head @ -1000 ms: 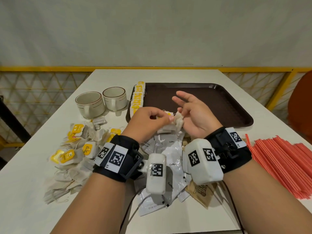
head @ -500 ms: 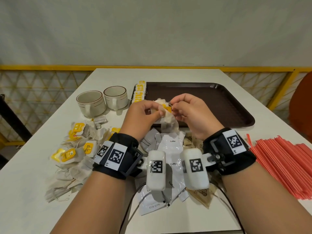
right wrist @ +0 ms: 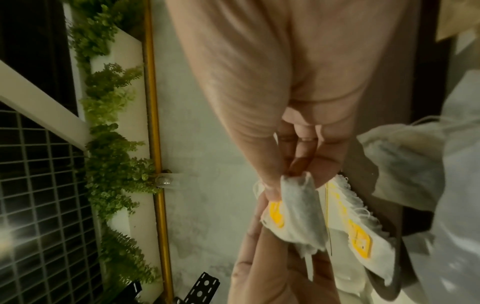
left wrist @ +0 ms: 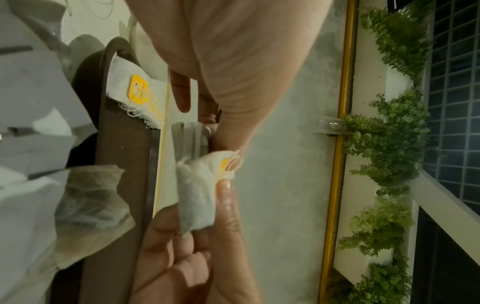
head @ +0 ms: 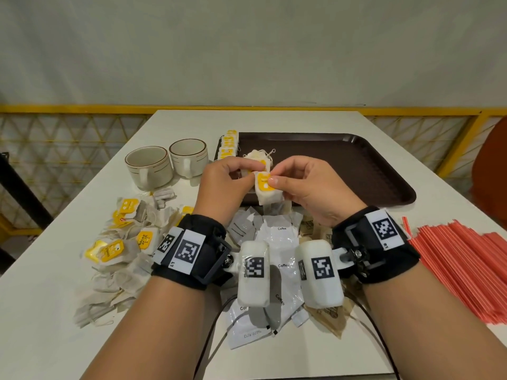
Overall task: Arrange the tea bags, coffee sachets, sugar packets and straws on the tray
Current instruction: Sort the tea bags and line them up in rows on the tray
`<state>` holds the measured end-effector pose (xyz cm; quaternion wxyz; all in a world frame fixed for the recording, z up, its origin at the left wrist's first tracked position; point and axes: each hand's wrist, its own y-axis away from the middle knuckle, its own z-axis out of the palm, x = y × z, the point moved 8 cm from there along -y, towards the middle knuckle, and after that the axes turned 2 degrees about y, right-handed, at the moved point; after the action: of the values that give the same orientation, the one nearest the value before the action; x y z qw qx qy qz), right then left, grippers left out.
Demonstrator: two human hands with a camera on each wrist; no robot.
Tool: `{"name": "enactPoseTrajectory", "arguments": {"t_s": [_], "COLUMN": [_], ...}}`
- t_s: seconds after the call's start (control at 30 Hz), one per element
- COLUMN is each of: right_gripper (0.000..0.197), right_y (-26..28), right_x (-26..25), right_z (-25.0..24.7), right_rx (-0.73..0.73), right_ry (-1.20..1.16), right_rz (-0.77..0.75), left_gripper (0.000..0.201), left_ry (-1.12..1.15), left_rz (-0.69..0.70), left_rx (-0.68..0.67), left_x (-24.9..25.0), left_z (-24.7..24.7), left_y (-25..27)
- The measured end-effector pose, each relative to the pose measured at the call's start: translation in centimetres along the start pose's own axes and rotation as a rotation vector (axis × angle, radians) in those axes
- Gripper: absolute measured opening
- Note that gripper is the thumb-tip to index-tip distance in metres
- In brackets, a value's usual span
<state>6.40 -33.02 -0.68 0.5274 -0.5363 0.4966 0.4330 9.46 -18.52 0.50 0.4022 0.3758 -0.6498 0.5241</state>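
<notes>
Both hands now sit higher and farther forward than a second ago, over the near edge of the tray instead of above the sachet pile, and the right hand's fingers, spread then, are closed in a pinch.

Layout, largest item first:

1. Table [head: 315, 120]: white, carries every item.
2. Tray [head: 356, 165]: dark brown, at the far centre. A row of tea bags [head: 229, 145] stands along its left edge.
3. Straws [head: 466, 270]: red, lying in a flat bundle at the right, well apart from the tray.
4. Loose tea bags [head: 120, 242]: with yellow tags, heaped at the left, on the table.
5. Coffee sachets [head: 277, 242]: white, piled at the near centre beneath the wrists. Brown sugar packets [head: 332, 315] lie under their right side.
6. Two cups [head: 149, 165]: side by side, left of the tray.

Hands:

- Left hand [head: 222, 182]: fingers curled, thumb and fingertips pinching a tea bag [head: 258, 157], held above the tray's near-left part.
- Right hand [head: 307, 185]: thumb and forefinger pinching the yellow tag [head: 266, 182] of a second tea bag [head: 270, 200], which hangs below the fingers over the tray's near rim.

The two held bags touch between the hands. Whether their strings are tangled cannot be told.
</notes>
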Motion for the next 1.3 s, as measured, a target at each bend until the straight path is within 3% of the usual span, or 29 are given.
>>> {"name": "enactPoseTrajectory", "arguments": {"t_s": [0.17, 0.3, 0.5, 0.67, 0.87, 1.07, 1.17, 1.3], "right_gripper": [0.021, 0.016, 0.028, 0.031, 0.03, 0.022, 0.023, 0.028], "right_y": [0.1, 0.0, 0.5, -0.2, -0.2, -0.8, -1.5, -2.2], "right_x": [-0.8, -1.7, -1.6, -0.7, -0.7, 0.5, 0.6, 0.5], "right_z": [-0.8, -2.5, -0.8, -1.2, -1.9, -2.0, -2.5, -1.5], "right_rx": [0.014, 0.068, -0.13, 0.07, 0.14, 0.119, 0.084, -0.143], "right_ry": [0.102, 0.164, -0.149, 0.055, 0.058, -0.121, 0.112, 0.828], "right_rz": [-0.044, -0.098, -0.001, -0.071, -0.079, 0.062, 0.168, 0.188], "left_gripper": [0.02, 0.019, 0.028, 0.023, 0.009, 0.027, 0.027, 0.028], "left_ry": [-0.007, 0.001, 0.073, 0.098, 0.102, 0.098, 0.099, 0.1], "left_rz": [-0.011, -0.019, -0.054, -0.06, -0.061, -0.084, -0.08, -0.057], "left_rx": [0.004, 0.051, 0.047, -0.047, -0.083, -0.054, 0.054, 0.125], "left_x": [-0.5, -0.9, -1.1, -0.9, -0.3, -0.7, -1.0, -0.8], "left_z": [-0.2, -0.8, -0.5, 0.5, 0.8, 0.5, -1.0, -2.0], "left_y": [-0.2, -0.5, -0.4, -0.3, 0.0, 0.0, -0.4, -0.6]}}
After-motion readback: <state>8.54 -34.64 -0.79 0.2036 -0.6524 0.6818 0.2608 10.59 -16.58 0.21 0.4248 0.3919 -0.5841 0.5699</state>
